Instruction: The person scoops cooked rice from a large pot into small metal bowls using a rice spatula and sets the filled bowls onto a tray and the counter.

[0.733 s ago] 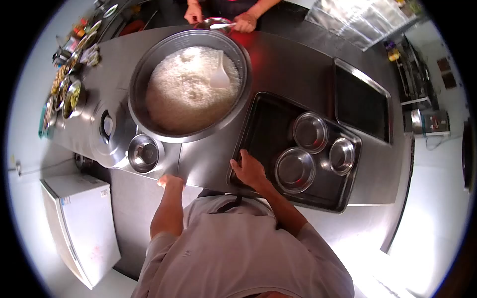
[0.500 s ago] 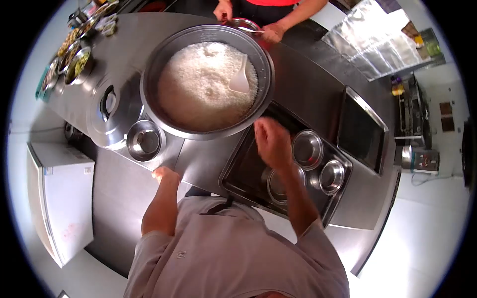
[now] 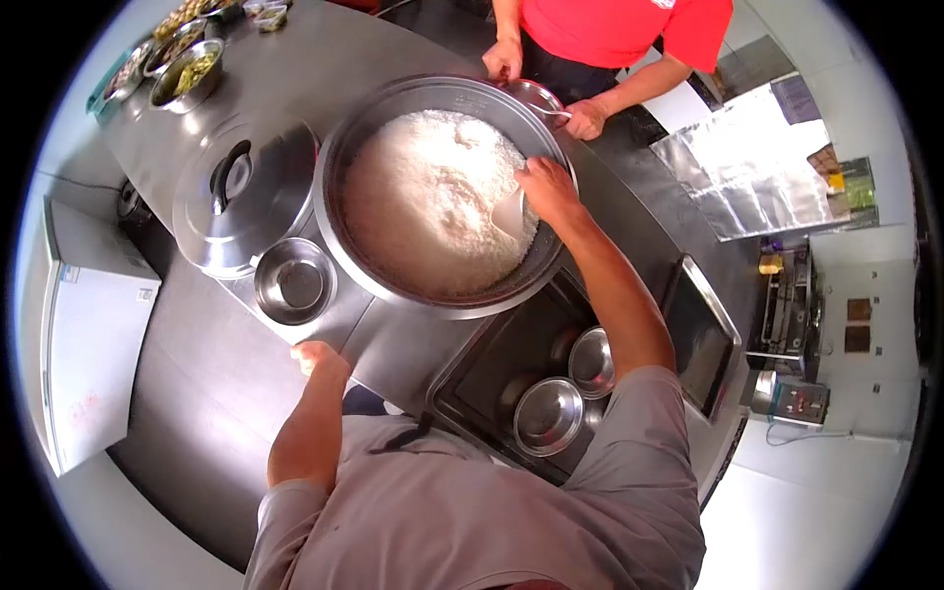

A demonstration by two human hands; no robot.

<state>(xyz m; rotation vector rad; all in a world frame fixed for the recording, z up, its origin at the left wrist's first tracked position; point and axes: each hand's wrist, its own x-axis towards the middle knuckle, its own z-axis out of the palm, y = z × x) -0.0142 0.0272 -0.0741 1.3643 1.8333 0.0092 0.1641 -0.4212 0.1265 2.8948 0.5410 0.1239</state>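
White rice (image 3: pixel 423 197) fills much of a large round pot (image 3: pixel 339 241) on the steel table. My right hand (image 3: pixel 548 187) is over the pot's right side, its fingers closed round the handle of a white rice paddle (image 3: pixel 509 213), whose blade rests on the rice. At the table's near edge, my left hand (image 3: pixel 320 358) has its fingers bent against the edge; what they hold, if anything, is hidden. Just above it stands an empty steel bowl (image 3: pixel 295 281), beside a large metal lid (image 3: pixel 265 187) with a black handle.
A dark tray (image 3: pixel 472 379) right of centre bears steel bowls (image 3: pixel 549 417), partly behind my right arm. Another tray (image 3: pixel 700 339) lies farther right. Across the table, a person in a red shirt (image 3: pixel 600 29) holds a bowl (image 3: pixel 534 95). Food bowls (image 3: pixel 187 77) stand at the far left.
My right hand has gone from above the dark tray to the pot and taken hold of the paddle. My left hand stays at the table edge. The view has shifted.
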